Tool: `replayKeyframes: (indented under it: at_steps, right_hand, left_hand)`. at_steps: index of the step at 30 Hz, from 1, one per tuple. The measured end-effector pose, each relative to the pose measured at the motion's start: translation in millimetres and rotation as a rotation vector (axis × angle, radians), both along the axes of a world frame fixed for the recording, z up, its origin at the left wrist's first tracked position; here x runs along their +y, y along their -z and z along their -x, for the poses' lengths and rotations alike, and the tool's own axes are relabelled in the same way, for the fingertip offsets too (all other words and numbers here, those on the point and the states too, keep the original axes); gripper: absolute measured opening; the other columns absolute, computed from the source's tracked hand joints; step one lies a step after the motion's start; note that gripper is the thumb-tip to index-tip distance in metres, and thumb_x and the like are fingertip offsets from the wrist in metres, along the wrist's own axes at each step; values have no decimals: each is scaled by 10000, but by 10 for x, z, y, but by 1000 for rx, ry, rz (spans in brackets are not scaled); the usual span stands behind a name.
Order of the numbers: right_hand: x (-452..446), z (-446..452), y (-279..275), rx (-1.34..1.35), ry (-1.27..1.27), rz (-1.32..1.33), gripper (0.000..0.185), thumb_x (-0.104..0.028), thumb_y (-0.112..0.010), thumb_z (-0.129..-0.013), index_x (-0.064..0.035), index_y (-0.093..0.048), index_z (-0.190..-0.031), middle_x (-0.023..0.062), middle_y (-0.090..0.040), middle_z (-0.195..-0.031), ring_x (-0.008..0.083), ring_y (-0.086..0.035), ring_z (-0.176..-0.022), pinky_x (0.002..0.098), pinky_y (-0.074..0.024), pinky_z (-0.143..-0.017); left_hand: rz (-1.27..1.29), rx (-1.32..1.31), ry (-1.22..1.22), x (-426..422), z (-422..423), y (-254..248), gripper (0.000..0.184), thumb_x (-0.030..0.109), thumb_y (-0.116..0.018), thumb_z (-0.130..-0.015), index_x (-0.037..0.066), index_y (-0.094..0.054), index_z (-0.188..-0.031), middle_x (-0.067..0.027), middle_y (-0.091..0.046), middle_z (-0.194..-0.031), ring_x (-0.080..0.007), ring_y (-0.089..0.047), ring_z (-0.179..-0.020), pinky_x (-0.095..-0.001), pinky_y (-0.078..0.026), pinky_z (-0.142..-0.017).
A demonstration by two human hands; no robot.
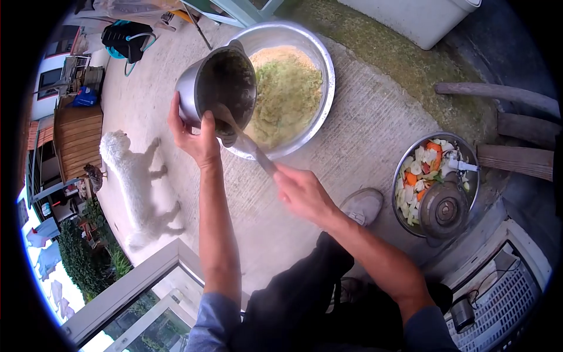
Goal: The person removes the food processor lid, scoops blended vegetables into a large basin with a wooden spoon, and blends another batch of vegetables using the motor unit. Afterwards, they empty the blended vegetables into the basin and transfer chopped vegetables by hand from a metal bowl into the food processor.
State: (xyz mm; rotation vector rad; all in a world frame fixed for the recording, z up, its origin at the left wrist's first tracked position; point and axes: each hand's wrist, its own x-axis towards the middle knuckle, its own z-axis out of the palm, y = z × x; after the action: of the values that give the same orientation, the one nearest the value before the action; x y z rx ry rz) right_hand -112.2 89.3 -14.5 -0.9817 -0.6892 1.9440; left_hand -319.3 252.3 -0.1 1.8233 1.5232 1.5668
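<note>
A metal blender jar or pot [190,91] lies tilted in my left hand [198,139], its mouth facing right over the large metal basin [328,85]. Green residue coats the jar's inside. My right hand [305,195] is closed round the handle of a wooden spatula [253,149], whose far end reaches into the jar's mouth. Beneath and beside the jar, the basin holds a heap of yellow-green mash [287,97] with paler, crumbly meal at its upper edge. The spatula's tip is hard to make out inside the dark jar.
A white dog [134,179] stands on the concrete at left. To the right, a metal bowl [396,199] holds chopped vegetables and a dark round lid [444,210]. My shoe [362,206] is near it. A glazed door frame [138,287] is at lower left, a white crate [498,311] lower right.
</note>
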Motion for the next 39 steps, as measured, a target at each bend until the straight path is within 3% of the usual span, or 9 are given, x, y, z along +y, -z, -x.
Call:
replayKeyframes:
  at_steps: [3,7,10,11,17,21,28,32,39]
  right_hand:
    - [84,-143,-221,333,-90,350,341,-300,-464,-1112,-104,-599,-1357,-12,-486,-709,29,-363,-467,220,-280,-375]
    - [217,-301,-179,430,-150,478,260,-342,-484,-1101,-103,-589,-1096,-13,-503,-713,18,-344,-461,214,-266,-376]
    - [313,-425,-20,307,-197,360,274,-340,-480,-1103,-104,-604,-1169,-16,-497,-711,19,-335,-461,211,-260,-373]
    - [343,-509,38,219,-214,323,375,-320,-497,-1094,-98,-581,-1384,-39,-475,-712,18,-373,-493,223,-283,-403]
    - [293,-1048,245,-657,-84,-309,392,-199,-551,-1067,-21,-595,-1414,9,-477,-648,72,-428,-583,270,-386,-536]
    - [319,-986,77,-739,175,-387,360,-198,-572,-1029,41,-627,-1291,247,-648,-728,371,-691,-670,437,-506,-613]
    - [264,-217,173,-784,169,-525,330,-201,-613,-1002,-9,-657,-1267,216,-697,-786,407,-695,-704,497,-545,-635]
    - [94,-611,205,-1035,171,-545,348,-212,-654,-974,-108,-675,-1306,137,-692,-786,337,-688,-686,459,-548,-607]
    - [342,-878,50,-1116,171,-876,373,-153,-693,-934,-267,-712,-1289,15,-580,-713,192,-621,-592,332,-509,-512]
  left_hand:
    - [-24,217,-24,27,3,-10,755,142,-800,-727,62,-567,-1441,-117,-535,-1358,-245,-562,-1189,-353,-468,-966]
    - [-10,273,-7,120,-33,58,757,141,-804,-718,76,-572,-1435,-121,-537,-1350,-268,-550,-1218,-376,-470,-977]
    - [-23,333,-34,233,-78,152,750,136,-810,-718,84,-575,-1428,-124,-539,-1346,-276,-550,-1222,-384,-474,-985]
    - [4,325,-69,287,-59,209,748,133,-811,-718,87,-575,-1426,-125,-539,-1348,-278,-549,-1223,-386,-475,-988]
    - [44,140,-142,363,38,308,702,136,-815,-768,54,-561,-1417,-139,-535,-1371,-285,-543,-1249,-406,-460,-1050]
    - [88,-227,-82,214,-3,233,712,130,-786,-821,6,-486,-1455,-166,-545,-1382,-278,-547,-1244,-400,-446,-1084]
    - [109,-244,15,31,-137,178,690,132,-735,-875,11,-448,-1491,-169,-579,-1366,-248,-568,-1220,-386,-435,-1093]
    - [115,-334,-5,48,48,175,684,85,-742,-859,-13,-457,-1474,-174,-559,-1372,-256,-567,-1210,-383,-448,-1083]
    - [476,-807,91,109,343,122,568,304,-604,-934,-21,-546,-1396,-170,-626,-1335,-301,-608,-1216,-426,-487,-1058]
